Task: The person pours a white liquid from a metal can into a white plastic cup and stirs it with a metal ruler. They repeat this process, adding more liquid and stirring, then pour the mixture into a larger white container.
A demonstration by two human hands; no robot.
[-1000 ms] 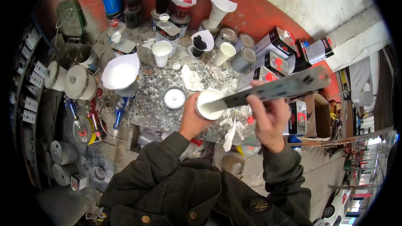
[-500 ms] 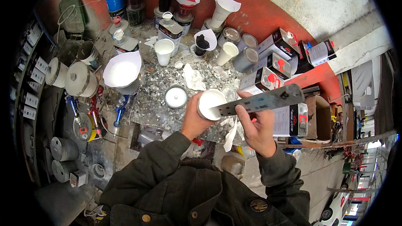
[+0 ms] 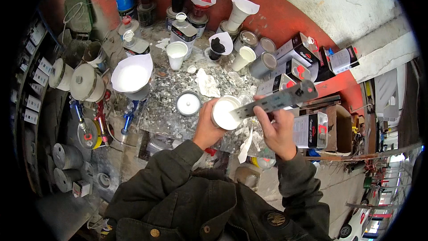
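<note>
My left hand (image 3: 208, 127) wraps round the side of a cup (image 3: 226, 112) of white liquid, near the bench's front edge. In my right hand (image 3: 277, 129) is a flat metal ruler-like strip (image 3: 276, 100) with holes along it, pinched between thumb and fingers. Its lower left end dips into the cup, and its far end points up to the right. Left of the cup sits a round tin with a white lid (image 3: 188, 103). Crumpled white paper (image 3: 207, 83) lies just behind my left hand. A torn white strip (image 3: 245, 146) hangs over the bench edge below the ruler-like strip.
Paint-spattered bench (image 3: 162, 118) holds a paper-lined pot (image 3: 132, 74), a white cup (image 3: 176, 55), a cream cup (image 3: 243, 58) and several tins with paper funnels at the back. Rectangular cans (image 3: 307, 130) crowd the right. Spray guns (image 3: 129, 117) hang at the left edge.
My right hand has shifted slightly right, and the strip's far end has swung a little to the left and up. The cup stays in my left hand.
</note>
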